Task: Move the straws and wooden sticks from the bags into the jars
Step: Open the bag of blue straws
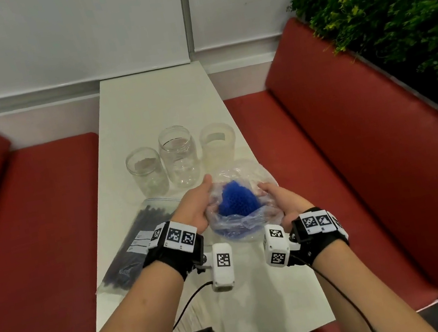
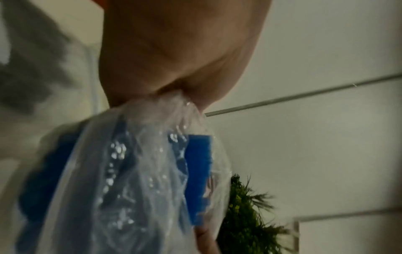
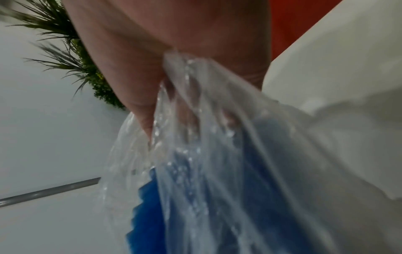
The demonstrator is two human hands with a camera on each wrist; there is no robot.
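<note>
A clear plastic bag [image 1: 246,219] stands upright between my hands, its mouth spread wide. Inside it a bundle of blue straws [image 1: 237,199] shows end-on. My left hand [image 1: 199,201] grips the bag's left rim and my right hand [image 1: 279,199] grips its right rim. In the wrist views the film [image 2: 152,154] [image 3: 206,137] bunches out of each fist, with the blue straws [image 2: 199,171] [image 3: 150,206] behind it. Three clear jars stand just beyond: a short one [image 1: 146,172], a taller one [image 1: 178,155] and a frosted one [image 1: 218,144]. All three look empty.
A zip bag of dark sticks or straws [image 1: 135,245] lies flat on the white table [image 1: 157,103], left of my left wrist. Red bench seats [image 1: 32,228] flank the narrow table. Green plants [image 1: 388,4] rise behind the right bench.
</note>
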